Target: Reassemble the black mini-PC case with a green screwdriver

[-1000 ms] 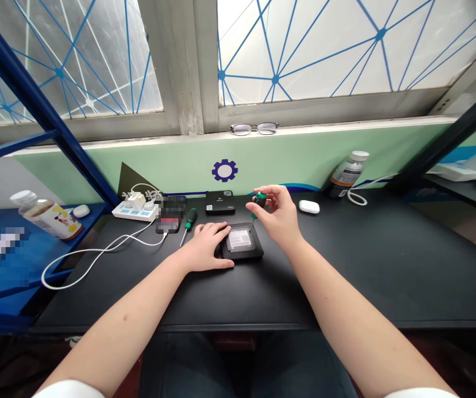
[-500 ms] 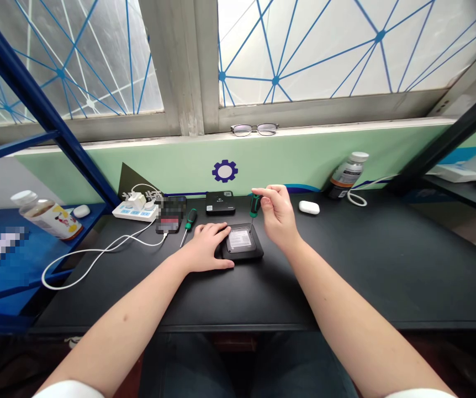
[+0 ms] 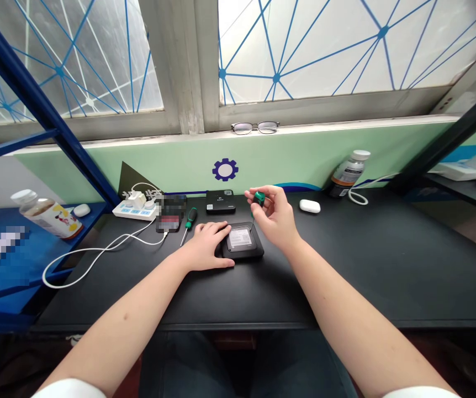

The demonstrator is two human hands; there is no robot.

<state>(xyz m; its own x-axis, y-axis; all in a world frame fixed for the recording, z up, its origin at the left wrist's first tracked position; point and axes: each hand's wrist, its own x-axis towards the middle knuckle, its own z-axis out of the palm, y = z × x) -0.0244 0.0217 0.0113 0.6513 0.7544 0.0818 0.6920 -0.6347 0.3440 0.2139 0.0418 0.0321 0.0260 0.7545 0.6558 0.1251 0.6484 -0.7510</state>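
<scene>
A black drive enclosure with a pale label lies flat on the dark desk. My left hand rests over its left side, fingers spread, steadying it against the desk. In my right hand a green and black screwdriver is held upright by its handle, its thin shaft reaching down to the enclosure's upper right corner. The exact contact of the tip is too small to tell. A second green and black screwdriver lies on the desk to the left, beyond my left hand.
Behind the enclosure sits a flat black box. A phone on a white cable and a power strip are to the left. On the right are a white earbud case and a leaning bottle. Glasses rest on the sill.
The fingers of my right hand have shifted around the screwdriver handle, spreading and curling at its top, and the handle's top now tilts toward me. My left hand stays put on the enclosure.
</scene>
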